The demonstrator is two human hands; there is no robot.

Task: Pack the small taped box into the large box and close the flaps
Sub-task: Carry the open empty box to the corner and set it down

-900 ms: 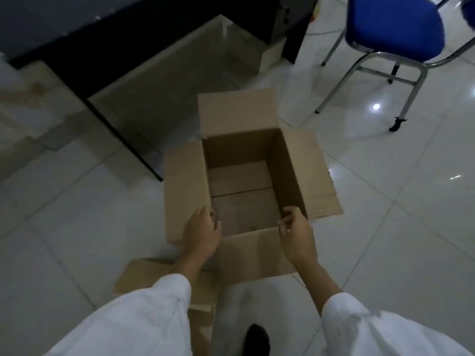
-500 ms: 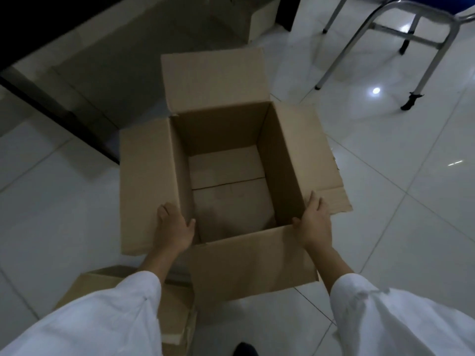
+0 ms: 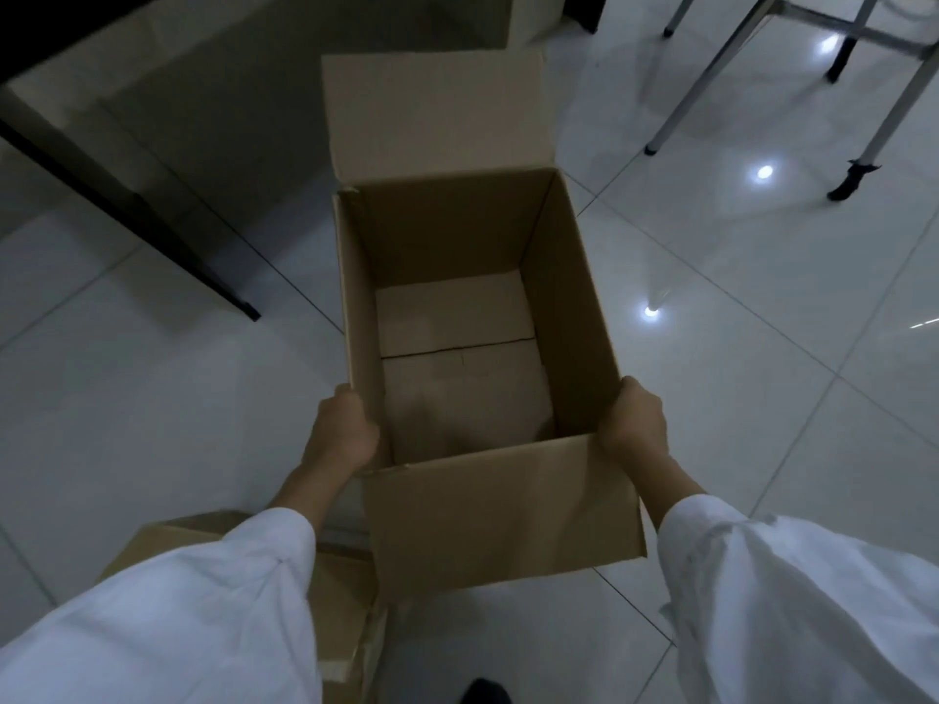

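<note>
The large brown cardboard box (image 3: 503, 515) stands open in front of me, with nothing inside but its folded bottom flaps. Its far flap (image 3: 437, 114) stands upright and its near flap hangs down toward me. My left hand (image 3: 343, 431) grips the box's left wall near the front corner. My right hand (image 3: 632, 424) grips the right wall at the opposite corner. The side flaps are folded down out of sight under my hands. The small taped box (image 3: 350, 612) lies on the floor at the lower left, mostly hidden by my white left sleeve.
Glossy white floor tiles surround the box. A dark desk leg (image 3: 127, 210) runs diagonally at the left. Metal chair legs (image 3: 858, 129) stand at the upper right. The tip of a dark shoe (image 3: 482, 692) shows at the bottom edge.
Both hands slid from the near rim to the side walls and pressed the side flaps down. The box now looks closer and larger, seemingly raised toward me.
</note>
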